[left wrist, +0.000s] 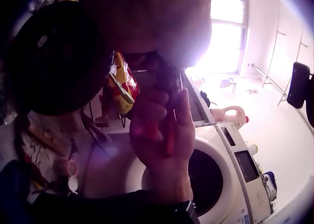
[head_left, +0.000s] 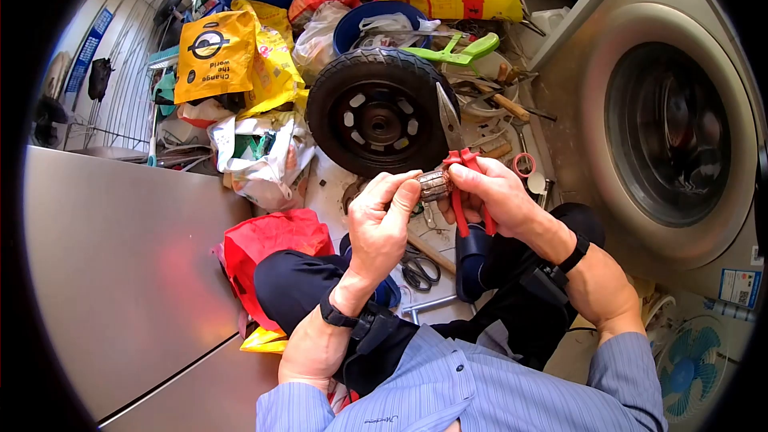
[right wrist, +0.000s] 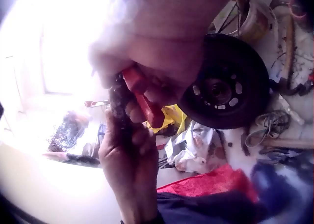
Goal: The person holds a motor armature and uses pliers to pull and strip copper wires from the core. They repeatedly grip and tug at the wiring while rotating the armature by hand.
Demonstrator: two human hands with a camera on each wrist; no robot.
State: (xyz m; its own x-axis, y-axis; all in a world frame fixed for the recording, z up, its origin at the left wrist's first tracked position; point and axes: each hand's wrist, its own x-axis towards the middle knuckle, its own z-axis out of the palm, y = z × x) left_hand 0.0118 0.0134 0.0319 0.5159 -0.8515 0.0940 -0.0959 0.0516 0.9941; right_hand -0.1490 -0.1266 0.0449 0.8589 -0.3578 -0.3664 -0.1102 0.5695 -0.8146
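Observation:
In the head view, my left hand (head_left: 378, 220) pinches a small motor armature (head_left: 434, 185) between thumb and fingers. The armature is a ridged metal cylinder with copper-coloured windings at its right end. My right hand (head_left: 500, 200) grips long-nose pliers (head_left: 459, 159) with red handles, and its thumb and fingertips are right at the winding end. The pliers' jaws point up and away, off the armature. Both hands are held together over the lap. In the right wrist view the red handles (right wrist: 149, 111) show beside the dark armature (right wrist: 117, 97); fingers hide part of both.
A black-tyred wheel (head_left: 379, 124) lies just beyond the hands. On the floor are black-handled scissors (head_left: 420, 270) and a red bag (head_left: 276, 242). A washing machine (head_left: 580, 104) stands right, a smooth metallic panel (head_left: 136, 264) left. Yellow bags (head_left: 212, 56) and tools crowd the back.

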